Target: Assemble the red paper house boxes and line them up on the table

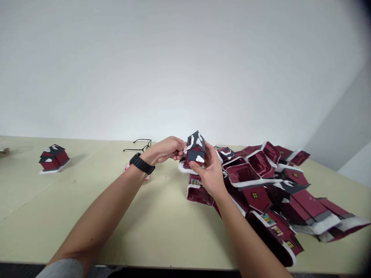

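A small model house [196, 148] with a dark roof, white snow patches and dark red walls is held above the table. My right hand [211, 172] is closed around its right side and base, with the thumb across the front. On the house's left side, the fingers of my left hand [171, 148] are pinched together. A tiny pale, reddish piece shows at those fingertips, too small to name. The house's far side is hidden.
A heap of similar red houses [255, 193], several tipped with hollow undersides showing, covers the table's right side. One house [54, 158] stands upright at the left. Black-framed glasses [142, 146] lie near the wall. A red-and-white item [147, 178] is mostly hidden behind my left wrist.
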Action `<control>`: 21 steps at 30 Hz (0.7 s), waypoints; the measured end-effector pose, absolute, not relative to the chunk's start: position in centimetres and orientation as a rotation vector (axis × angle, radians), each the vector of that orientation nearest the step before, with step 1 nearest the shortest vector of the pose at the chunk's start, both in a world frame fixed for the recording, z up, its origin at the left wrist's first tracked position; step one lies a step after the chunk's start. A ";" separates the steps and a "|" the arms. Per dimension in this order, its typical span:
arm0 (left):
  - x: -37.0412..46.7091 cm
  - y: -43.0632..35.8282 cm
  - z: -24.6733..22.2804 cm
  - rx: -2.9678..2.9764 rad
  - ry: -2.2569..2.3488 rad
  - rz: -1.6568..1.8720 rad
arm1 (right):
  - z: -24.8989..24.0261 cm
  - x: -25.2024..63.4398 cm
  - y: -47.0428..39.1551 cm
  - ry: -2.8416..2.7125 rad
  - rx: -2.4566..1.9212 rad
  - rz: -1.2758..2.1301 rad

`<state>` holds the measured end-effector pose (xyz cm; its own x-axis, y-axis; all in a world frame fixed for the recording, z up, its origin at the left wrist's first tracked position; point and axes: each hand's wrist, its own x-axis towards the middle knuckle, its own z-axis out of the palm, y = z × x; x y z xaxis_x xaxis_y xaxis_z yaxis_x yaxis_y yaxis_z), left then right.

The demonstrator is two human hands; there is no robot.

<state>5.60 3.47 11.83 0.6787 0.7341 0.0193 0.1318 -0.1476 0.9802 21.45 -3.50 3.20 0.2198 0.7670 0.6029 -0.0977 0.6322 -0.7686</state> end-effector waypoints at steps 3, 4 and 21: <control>5.3 3.3 12.0 1.718 0.706 0.529 | 3.3 21.5 -3.7 -1.168 -0.673 0.697; 5.2 3.3 12.1 1.756 0.716 0.494 | 3.4 21.6 -3.7 -1.147 -0.670 0.734; -3.2 -5.8 10.2 2.421 1.408 0.910 | 4.0 20.0 -5.7 -1.382 -0.829 1.031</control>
<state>-3.20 -5.83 10.15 0.3584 0.8390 0.4094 0.7179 -0.5280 0.4536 19.97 -5.71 4.04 -0.0848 0.9255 0.3690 -0.0896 0.3618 -0.9279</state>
